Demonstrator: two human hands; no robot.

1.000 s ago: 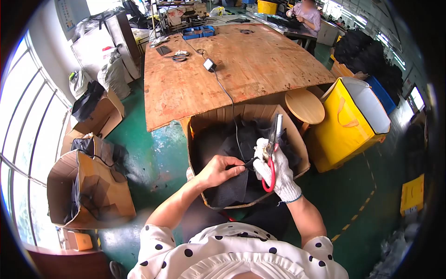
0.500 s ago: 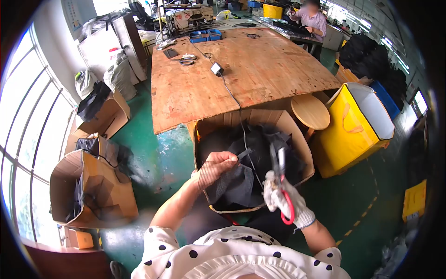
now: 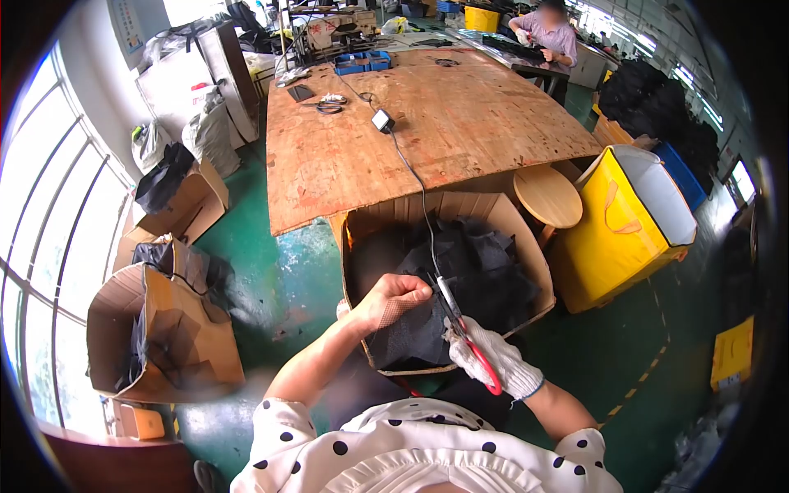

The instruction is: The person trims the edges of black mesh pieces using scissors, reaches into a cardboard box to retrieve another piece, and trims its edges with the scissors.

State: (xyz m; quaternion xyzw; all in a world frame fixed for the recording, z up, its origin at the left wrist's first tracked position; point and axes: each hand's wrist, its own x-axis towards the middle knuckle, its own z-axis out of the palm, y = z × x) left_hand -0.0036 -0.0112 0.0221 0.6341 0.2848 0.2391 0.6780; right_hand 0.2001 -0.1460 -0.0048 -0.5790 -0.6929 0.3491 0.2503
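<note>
My bare left hand (image 3: 391,302) is closed in a pinch on black mesh fabric (image 3: 411,333), which hangs down over the box. On my right hand (image 3: 498,358) is a white knitted glove, and its fingers grip red-handled scissors (image 3: 481,358). The scissor blades point up and left, close to my left fingertips. Whether they touch the fabric I cannot tell. Below both hands stands an open cardboard box (image 3: 532,261) filled with dark mesh pieces (image 3: 489,267).
A wooden table (image 3: 427,107) stands ahead, with a cord (image 3: 415,174) hanging off its front edge into the box area. At right are a round stool (image 3: 548,198) and a yellow bag (image 3: 612,238). Cardboard boxes (image 3: 197,329) stand left. A co-worker (image 3: 552,41) is at the back.
My right hand has moved left with the scissors, bringing the blades close to my left fingertips. My left hand has shifted slightly right, still pinching the fabric.
</note>
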